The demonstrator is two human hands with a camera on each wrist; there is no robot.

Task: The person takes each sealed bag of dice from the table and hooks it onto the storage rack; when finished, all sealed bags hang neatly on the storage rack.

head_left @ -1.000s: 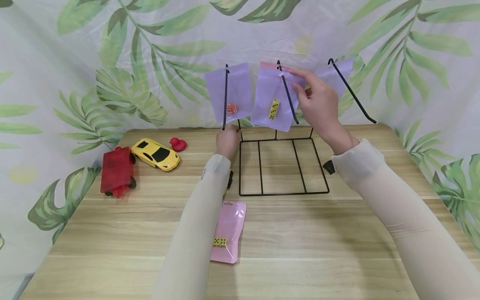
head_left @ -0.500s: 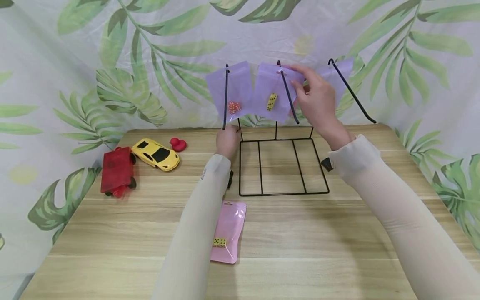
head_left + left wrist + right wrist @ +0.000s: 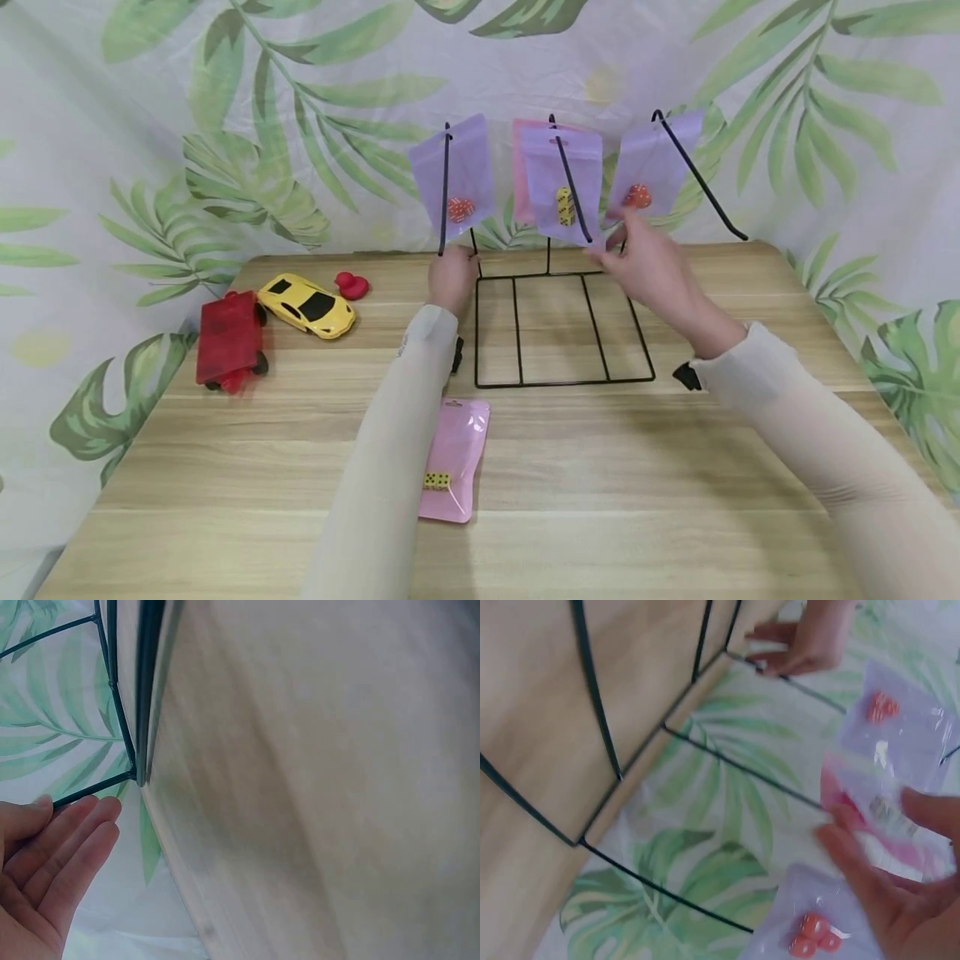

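Observation:
A black wire rack [image 3: 564, 383] stands on the table, small bags hanging from its three hooks. My left hand [image 3: 452, 279] pinches its left upright; the left wrist view shows thumb and fingers on the wire. On the middle hook a purple bag with yellow dice [image 3: 536, 167] hangs before a pink bag [image 3: 522, 196]. My right hand [image 3: 656, 267] is by that purple bag's lower right corner, thumb and fingers apart in the blurred right wrist view; contact is unclear. Purple bags with orange-red dice hang on the left hook [image 3: 444, 192] and right hook [image 3: 701, 179].
A pink bag with yellow dice [image 3: 459, 450] lies on the table [image 3: 600, 500], partly behind the left forearm. At the left are a red toy cart [image 3: 228, 337], a yellow toy car [image 3: 307, 306] and a small red toy duck [image 3: 351, 286]. A leaf-patterned cloth hangs behind.
My right hand has left the top of the middle bags and moved down to their lower right. The purple bag hangs turned more to the right. My left hand stays on the rack.

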